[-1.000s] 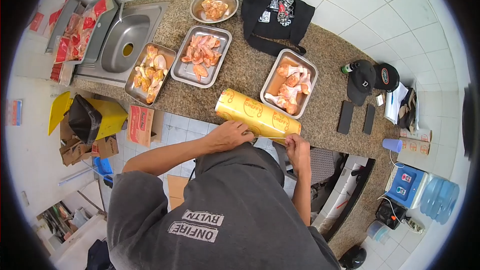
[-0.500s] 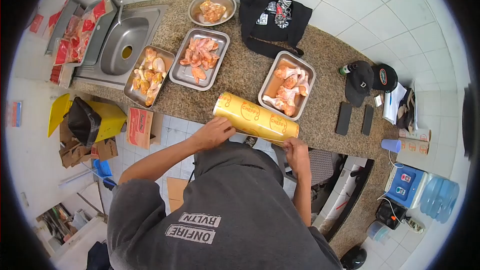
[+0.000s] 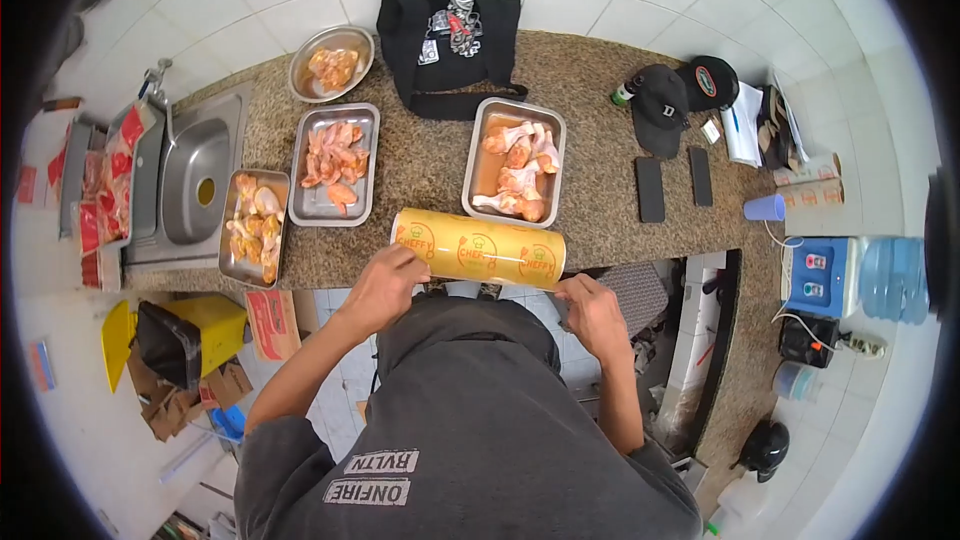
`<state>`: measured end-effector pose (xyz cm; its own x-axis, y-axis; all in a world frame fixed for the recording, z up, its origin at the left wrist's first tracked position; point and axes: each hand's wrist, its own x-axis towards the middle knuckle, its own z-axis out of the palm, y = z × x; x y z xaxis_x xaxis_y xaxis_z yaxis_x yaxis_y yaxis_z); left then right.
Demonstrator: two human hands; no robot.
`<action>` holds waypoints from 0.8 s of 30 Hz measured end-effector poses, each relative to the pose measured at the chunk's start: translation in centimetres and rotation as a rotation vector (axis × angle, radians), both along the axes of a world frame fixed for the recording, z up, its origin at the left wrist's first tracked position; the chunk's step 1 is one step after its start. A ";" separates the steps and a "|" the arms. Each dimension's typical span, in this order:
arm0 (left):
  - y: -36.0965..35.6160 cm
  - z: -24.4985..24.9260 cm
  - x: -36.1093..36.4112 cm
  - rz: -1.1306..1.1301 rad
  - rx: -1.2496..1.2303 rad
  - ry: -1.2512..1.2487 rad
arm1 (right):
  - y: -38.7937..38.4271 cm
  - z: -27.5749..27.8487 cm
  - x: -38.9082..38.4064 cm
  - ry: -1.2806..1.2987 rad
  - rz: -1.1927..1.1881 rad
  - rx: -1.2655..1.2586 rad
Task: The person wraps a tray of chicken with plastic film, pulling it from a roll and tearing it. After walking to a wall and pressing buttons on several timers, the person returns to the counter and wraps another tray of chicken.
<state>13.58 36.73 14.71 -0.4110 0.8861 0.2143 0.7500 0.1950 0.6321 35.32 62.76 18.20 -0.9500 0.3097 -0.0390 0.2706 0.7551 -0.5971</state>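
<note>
A yellow roll of cling film (image 3: pixel 478 248), printed "CHEFFY", lies across the counter's front edge, close to my body. At its left end, my left hand (image 3: pixel 385 285) is closed with the fingertips pinching the lower edge of the film. My right hand (image 3: pixel 592 315) pinches at the lower right corner of the roll. Just beyond the roll sits a metal tray of chicken drumsticks (image 3: pixel 520 175). Further left are a tray of chicken wings (image 3: pixel 336 165), a tray of smaller chicken pieces (image 3: pixel 256 230) and a round bowl (image 3: pixel 331 65) with chicken in it.
A steel sink (image 3: pixel 195 180) is at the left, beside a grey bin of red packages (image 3: pixel 110 180). A black bag (image 3: pixel 455 50) rests by the wall. Caps (image 3: pixel 660 105), two dark phone-like slabs (image 3: pixel 650 190) and a purple cup (image 3: pixel 765 207) lie to the right.
The view has shifted, so the counter things appear further left. The roll now lies more level and its print has turned. Both hands still pinch near its ends.
</note>
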 end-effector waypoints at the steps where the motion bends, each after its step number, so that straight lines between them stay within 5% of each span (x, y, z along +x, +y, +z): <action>1: 0.1 0.6 -0.1 -0.013 0.002 0.004 | 0.0 0.7 0.2 0.004 -0.013 0.002; 12: 0.2 10.6 -1.8 -0.184 -0.145 -0.209 | -0.9 10.1 1.6 -0.032 0.049 0.057; 24: 5.7 20.3 -8.8 -0.305 0.105 0.076 | 2.9 20.8 -2.4 0.172 0.061 0.265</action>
